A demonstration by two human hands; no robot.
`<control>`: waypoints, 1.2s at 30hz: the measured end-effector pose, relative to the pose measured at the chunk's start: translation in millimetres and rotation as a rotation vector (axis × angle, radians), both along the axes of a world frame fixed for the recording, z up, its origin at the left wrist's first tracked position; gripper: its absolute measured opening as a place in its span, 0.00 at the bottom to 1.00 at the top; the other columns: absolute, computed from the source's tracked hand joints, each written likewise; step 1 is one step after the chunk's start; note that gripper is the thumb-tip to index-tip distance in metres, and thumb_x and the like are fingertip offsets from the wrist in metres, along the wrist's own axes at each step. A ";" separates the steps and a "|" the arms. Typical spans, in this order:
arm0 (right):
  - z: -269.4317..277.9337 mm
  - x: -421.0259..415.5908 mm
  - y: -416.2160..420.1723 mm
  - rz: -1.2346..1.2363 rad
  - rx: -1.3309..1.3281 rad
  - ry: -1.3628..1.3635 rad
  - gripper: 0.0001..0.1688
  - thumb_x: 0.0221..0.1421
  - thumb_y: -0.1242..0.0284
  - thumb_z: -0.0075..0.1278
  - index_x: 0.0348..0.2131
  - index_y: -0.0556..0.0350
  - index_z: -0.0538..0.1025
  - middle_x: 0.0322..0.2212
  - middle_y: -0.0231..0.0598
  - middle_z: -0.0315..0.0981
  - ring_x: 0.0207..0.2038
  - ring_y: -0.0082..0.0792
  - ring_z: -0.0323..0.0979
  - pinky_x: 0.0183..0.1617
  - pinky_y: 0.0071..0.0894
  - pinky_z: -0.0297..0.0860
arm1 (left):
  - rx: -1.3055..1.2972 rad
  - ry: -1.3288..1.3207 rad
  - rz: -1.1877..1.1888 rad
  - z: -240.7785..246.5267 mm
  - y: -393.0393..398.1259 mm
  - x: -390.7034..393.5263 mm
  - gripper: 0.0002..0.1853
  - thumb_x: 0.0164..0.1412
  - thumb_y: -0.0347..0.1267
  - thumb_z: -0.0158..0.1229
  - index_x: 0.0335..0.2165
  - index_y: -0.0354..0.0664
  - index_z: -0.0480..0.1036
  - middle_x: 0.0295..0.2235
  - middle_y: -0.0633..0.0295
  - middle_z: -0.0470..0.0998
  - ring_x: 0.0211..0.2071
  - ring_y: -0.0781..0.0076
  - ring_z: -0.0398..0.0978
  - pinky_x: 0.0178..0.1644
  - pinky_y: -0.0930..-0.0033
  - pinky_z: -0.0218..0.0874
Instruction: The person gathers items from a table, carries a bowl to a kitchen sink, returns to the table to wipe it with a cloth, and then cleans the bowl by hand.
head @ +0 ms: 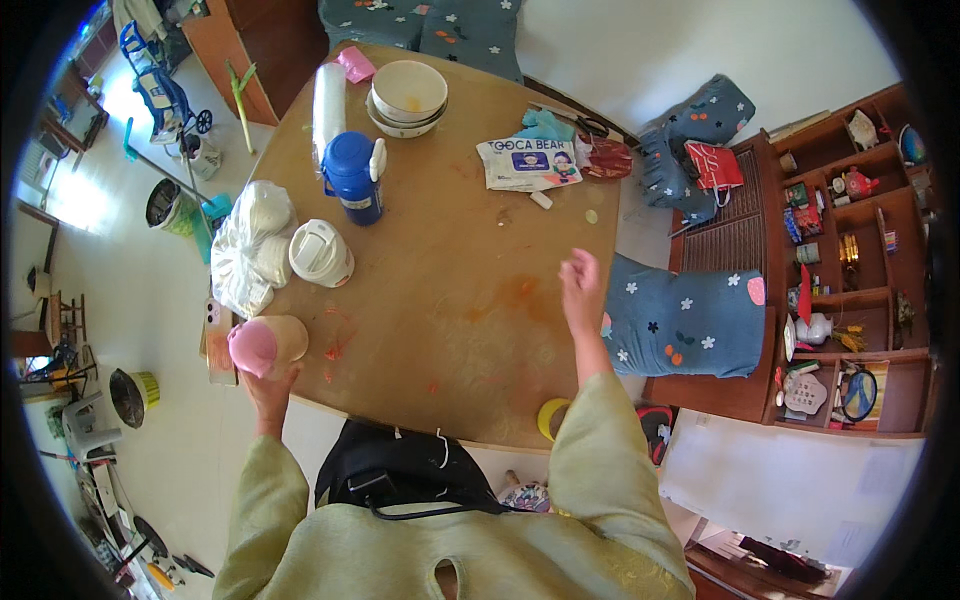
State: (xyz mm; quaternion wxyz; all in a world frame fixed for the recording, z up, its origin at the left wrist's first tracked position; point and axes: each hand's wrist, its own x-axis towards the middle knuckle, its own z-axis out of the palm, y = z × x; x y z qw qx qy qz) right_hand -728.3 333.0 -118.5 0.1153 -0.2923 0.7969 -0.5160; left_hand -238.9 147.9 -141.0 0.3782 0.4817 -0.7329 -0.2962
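Observation:
My left hand is wrapped around the lower side of a cup with a pink, rounded lid and a pale body, at the table's left front edge. A smartphone lies beside it, partly covered by the cup. Over the right side of the wooden table, my right hand is raised with its fingers curled together, and nothing shows in it. Behind the cup are a knotted plastic bag of white bowls or containers and a white lidded tumbler.
A blue flask, stacked bowls, a plastic roll and a pink packet occupy the far left. Far right are a wipes pack, a red packet and scissors. Yellow tape lies near my right sleeve.

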 end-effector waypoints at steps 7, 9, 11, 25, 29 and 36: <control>-33.0 -57.6 -118.9 -0.036 -0.099 -0.287 0.31 0.51 0.71 0.50 0.53 0.56 0.61 0.40 0.35 0.69 0.44 0.30 0.66 0.51 0.28 0.59 | 0.193 -0.086 0.162 -16.0 59.7 51.0 0.38 0.52 0.27 0.57 0.58 0.39 0.48 0.50 0.53 0.61 0.49 0.61 0.62 0.50 0.61 0.55; -38.3 -83.9 -142.0 -0.155 -0.088 -0.289 0.28 0.48 0.71 0.51 0.49 0.56 0.65 0.43 0.36 0.68 0.45 0.29 0.65 0.48 0.28 0.60 | 0.249 -0.107 0.195 -19.2 72.1 67.5 0.34 0.56 0.27 0.53 0.58 0.39 0.48 0.49 0.53 0.61 0.48 0.62 0.63 0.48 0.63 0.56; -40.9 -103.3 -150.7 -0.219 -0.064 -0.322 0.26 0.46 0.70 0.52 0.47 0.58 0.68 0.44 0.37 0.67 0.45 0.29 0.65 0.47 0.27 0.61 | 0.264 -0.105 0.205 -20.3 81.1 81.0 0.33 0.56 0.26 0.51 0.58 0.40 0.47 0.48 0.54 0.61 0.44 0.65 0.64 0.47 0.64 0.57; -41.7 -77.0 -177.3 -0.054 -0.350 -0.575 0.10 0.52 0.62 0.51 0.32 0.44 0.76 0.31 0.20 0.69 0.35 0.19 0.63 0.42 0.22 0.58 | 0.442 -0.035 0.310 -24.0 96.0 98.2 0.35 0.56 0.23 0.48 0.59 0.42 0.44 0.45 0.58 0.63 0.31 0.75 0.62 0.39 0.70 0.58; -35.4 -23.1 -195.9 0.133 -0.293 -0.604 0.14 0.52 0.63 0.50 0.39 0.47 0.75 0.37 0.24 0.70 0.42 0.22 0.64 0.47 0.23 0.58 | 0.464 -0.027 0.288 -27.3 95.0 90.2 0.35 0.56 0.23 0.48 0.59 0.43 0.44 0.44 0.58 0.63 0.31 0.75 0.62 0.38 0.70 0.58; -54.6 -25.6 -185.4 0.160 0.084 0.116 0.19 0.47 0.72 0.49 0.42 0.53 0.74 0.41 0.45 0.73 0.39 0.35 0.71 0.45 0.30 0.64 | 0.532 0.026 0.290 -28.3 102.2 89.0 0.35 0.57 0.23 0.47 0.59 0.44 0.42 0.43 0.58 0.62 0.30 0.76 0.62 0.36 0.73 0.58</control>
